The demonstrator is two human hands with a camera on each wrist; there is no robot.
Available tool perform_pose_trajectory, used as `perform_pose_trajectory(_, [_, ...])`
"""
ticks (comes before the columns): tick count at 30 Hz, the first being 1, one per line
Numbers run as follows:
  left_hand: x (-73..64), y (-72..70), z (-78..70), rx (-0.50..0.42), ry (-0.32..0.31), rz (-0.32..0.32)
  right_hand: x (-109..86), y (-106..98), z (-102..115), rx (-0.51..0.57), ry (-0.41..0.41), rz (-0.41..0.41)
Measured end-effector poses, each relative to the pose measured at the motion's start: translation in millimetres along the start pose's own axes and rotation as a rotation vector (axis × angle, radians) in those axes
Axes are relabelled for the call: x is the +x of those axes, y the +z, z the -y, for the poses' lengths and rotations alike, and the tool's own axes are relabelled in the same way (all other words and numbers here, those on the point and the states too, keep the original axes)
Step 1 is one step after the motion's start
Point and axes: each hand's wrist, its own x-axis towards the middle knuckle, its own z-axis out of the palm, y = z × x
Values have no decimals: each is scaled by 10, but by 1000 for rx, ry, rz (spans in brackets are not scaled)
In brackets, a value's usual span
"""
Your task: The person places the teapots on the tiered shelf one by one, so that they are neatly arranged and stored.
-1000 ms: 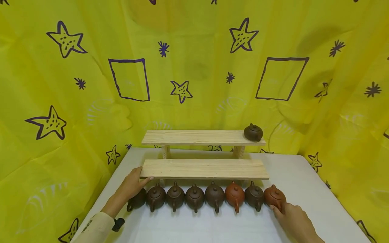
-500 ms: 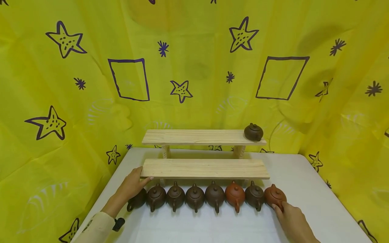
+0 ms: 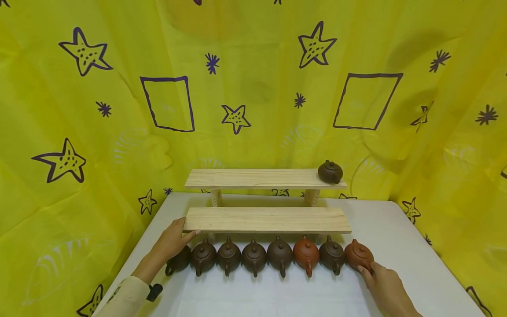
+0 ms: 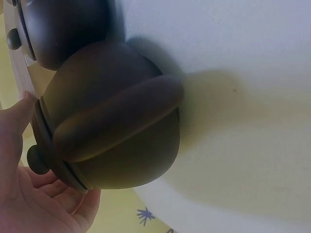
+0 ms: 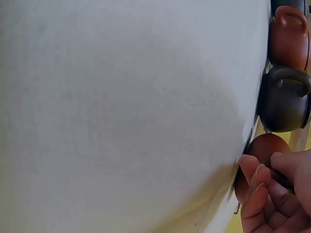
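In the head view, my right hand point(image 3: 386, 284) pinches the handle of a reddish-brown teapot point(image 3: 358, 253) between thumb and fingers. This pot stands on the table at the right end of a row, its spout pointing away and slightly left. My left hand point(image 3: 171, 241) grips the left end of the lower wooden shelf point(image 3: 269, 219), thumb along the front edge. Just below that hand is a dark brown teapot point(image 4: 116, 116), partly covered by it in the head view. Beside the red pot stands a dark teapot point(image 5: 286, 104), and left of that an orange-red one point(image 3: 306, 254).
Several more dark teapots point(image 3: 254, 259) fill the row, handles toward me, in front of the two-tier stand. A dark teapot point(image 3: 330, 172) sits at the right end of the upper shelf point(image 3: 249, 178). A white cloth point(image 3: 253, 299) covers the table; yellow curtain point(image 3: 253, 145) surrounds it.
The reddish-brown teapot has turned slightly, its handle end swinging right and its spout left. My right hand has shifted a little right with it. My left hand stays on the shelf.
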Motion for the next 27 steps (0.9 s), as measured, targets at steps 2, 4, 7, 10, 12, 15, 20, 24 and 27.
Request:
perform_pose_trajectory(2, [-1,-1,4,-1,-2,2,-2,-8,-7,4,6,1])
perform_pose_trajectory(4, [-2,-3,11,-2,-3,3,-10,-16,-25,13,14,4])
perform_pose_trajectory(7, [-2,-3,19,-3,-1,1,-14,-38,-47,31,28,2])
perform_pose_trajectory(10, [3,-1,24,-1,5,-2,-15,-72,-81,47,34,-9])
perform_pose_trajectory(12, [5,1,23,-2,7,-2,-11,-105,-94,51,26,-30])
perform_pose_trajectory(15, [5,3,19,-4,6,1,-10,-168,-106,45,-18,-94])
perform_pose_trajectory(20, [9,4,15,-2,16,-2,-19,-317,-61,53,-85,-184])
perform_pose_trajectory(24, [17,0,15,1,25,-2,-14,-444,25,60,-135,-261])
perform_pose_trajectory(27, [25,-2,17,-2,25,2,5,-530,105,55,-171,-311])
